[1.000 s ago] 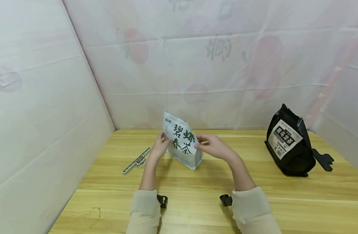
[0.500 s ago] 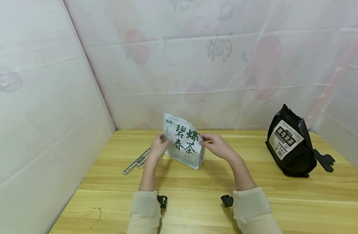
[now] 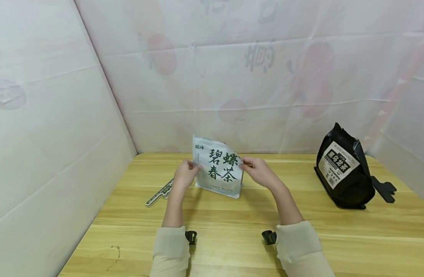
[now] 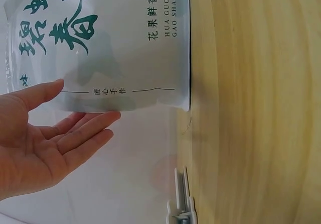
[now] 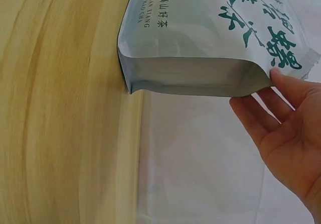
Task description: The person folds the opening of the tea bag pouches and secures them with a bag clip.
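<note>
White bag (image 3: 216,181) w/ green lettering stands upright on desk (image 3: 229,238); my L hand (image 3: 185,177) pinches its L edge, thumb in front, & my R hand (image 3: 261,174) pinches its R edge. Clip (image 3: 160,193) lies just beside my L hand; black bag (image 3: 351,190) sits well off to R.

- left forearm (image 3: 172,209) reaches almost straight toward the far edge of the tabletop (image 3: 229,246).
- left hand (image 3: 185,174) pinches, thumb opposite nearly straight fingers.
- right forearm (image 3: 287,206) slants inward toward that edge.
- right hand (image 3: 261,172) pinches between thumb and fingers, apart from the left.
- both palms face inward.
</note>
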`<state>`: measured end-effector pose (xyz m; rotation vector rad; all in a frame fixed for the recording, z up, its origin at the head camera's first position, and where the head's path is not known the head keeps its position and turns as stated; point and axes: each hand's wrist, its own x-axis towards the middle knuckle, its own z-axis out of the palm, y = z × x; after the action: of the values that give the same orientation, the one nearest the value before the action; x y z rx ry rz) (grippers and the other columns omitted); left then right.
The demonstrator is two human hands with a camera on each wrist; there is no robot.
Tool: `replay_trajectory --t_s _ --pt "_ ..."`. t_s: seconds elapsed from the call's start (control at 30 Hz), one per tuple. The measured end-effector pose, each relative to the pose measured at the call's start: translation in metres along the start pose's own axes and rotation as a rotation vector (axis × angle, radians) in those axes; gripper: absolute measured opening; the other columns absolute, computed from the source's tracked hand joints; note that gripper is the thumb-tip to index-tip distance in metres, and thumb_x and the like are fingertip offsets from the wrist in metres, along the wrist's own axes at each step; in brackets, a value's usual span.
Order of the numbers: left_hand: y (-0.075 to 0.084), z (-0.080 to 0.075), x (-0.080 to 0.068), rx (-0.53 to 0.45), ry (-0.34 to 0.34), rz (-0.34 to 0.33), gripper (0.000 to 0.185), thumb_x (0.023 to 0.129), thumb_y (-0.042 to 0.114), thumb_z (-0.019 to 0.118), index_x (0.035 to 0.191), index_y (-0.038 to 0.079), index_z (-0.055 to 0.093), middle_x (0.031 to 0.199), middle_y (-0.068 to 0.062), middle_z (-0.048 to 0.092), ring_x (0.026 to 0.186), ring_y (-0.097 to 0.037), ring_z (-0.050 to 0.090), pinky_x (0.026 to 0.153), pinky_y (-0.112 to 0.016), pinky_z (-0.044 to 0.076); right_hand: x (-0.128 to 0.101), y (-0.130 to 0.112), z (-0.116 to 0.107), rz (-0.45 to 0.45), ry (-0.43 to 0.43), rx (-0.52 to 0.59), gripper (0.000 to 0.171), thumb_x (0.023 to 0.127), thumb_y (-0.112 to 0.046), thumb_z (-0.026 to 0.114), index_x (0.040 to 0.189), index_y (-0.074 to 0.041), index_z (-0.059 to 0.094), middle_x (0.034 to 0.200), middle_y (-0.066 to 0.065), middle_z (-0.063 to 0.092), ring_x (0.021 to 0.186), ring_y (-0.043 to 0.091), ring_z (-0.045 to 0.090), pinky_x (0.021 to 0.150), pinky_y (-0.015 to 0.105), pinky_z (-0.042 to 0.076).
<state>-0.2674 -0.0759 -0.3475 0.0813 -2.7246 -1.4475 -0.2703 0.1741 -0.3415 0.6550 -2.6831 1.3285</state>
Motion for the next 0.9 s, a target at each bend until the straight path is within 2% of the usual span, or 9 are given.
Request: replay_trajectory --t_s 0.33,0.53,0.63,0.7,0.9 --pt "0.003 -0.006 -0.003 0.024 -0.015 -0.010 0.031 0.090 0.023 0.057 0.107 -0.003 0.056 0.101 -0.015 0.060 0.091 -0.029 0.056 0.075 -0.040 0.046 0.000 0.001 0.001 0.004 0.038 -0.029 0.025 0.095 -0.007 0.048 0.116 0.004 0.059 0.111 0.018 0.061 0.105 0.031 0.054 0.085 0.046 0.044" --pt "0.005 -0.006 -0.004 0.063 -0.026 -0.003 0.030 0.090 0.022 0.058 0.106 -0.004 0.058 0.098 -0.014 0.061 0.087 -0.027 0.056 0.071 -0.038 0.046 0.001 0.000 0.001 0.010 0.055 -0.047 0.025 0.096 -0.007 0.047 0.115 0.004 0.059 0.108 0.017 0.061 0.095 0.026 0.055 0.079 0.042 0.045" --pt "0.007 -0.006 -0.005 0.096 -0.033 0.003 0.029 0.091 0.022 0.058 0.103 -0.005 0.059 0.095 -0.014 0.061 0.084 -0.026 0.055 0.068 -0.036 0.046 0.001 0.000 0.001 0.017 0.058 -0.044 0.028 0.097 -0.008 0.046 0.118 0.005 0.057 0.111 0.018 0.060 0.101 0.027 0.055 0.082 0.043 0.044" --pt "0.008 -0.006 -0.006 0.111 -0.042 0.002 0.028 0.091 0.022 0.058 0.100 -0.005 0.059 0.093 -0.014 0.061 0.082 -0.026 0.055 0.065 -0.034 0.045 0.001 0.000 0.001 0.021 0.060 -0.040 0.030 0.097 -0.008 0.046 0.121 0.006 0.055 0.114 0.019 0.059 0.106 0.029 0.053 0.085 0.045 0.043" --pt "0.011 -0.009 -0.010 0.126 -0.088 0.004 0.024 0.091 0.020 0.058 0.095 -0.004 0.059 0.087 -0.011 0.060 0.077 -0.023 0.053 0.062 -0.032 0.044 0.002 0.000 0.002 0.020 0.086 -0.055 0.028 0.096 -0.007 0.046 0.118 0.006 0.056 0.110 0.019 0.060 0.100 0.028 0.055 0.083 0.045 0.044"
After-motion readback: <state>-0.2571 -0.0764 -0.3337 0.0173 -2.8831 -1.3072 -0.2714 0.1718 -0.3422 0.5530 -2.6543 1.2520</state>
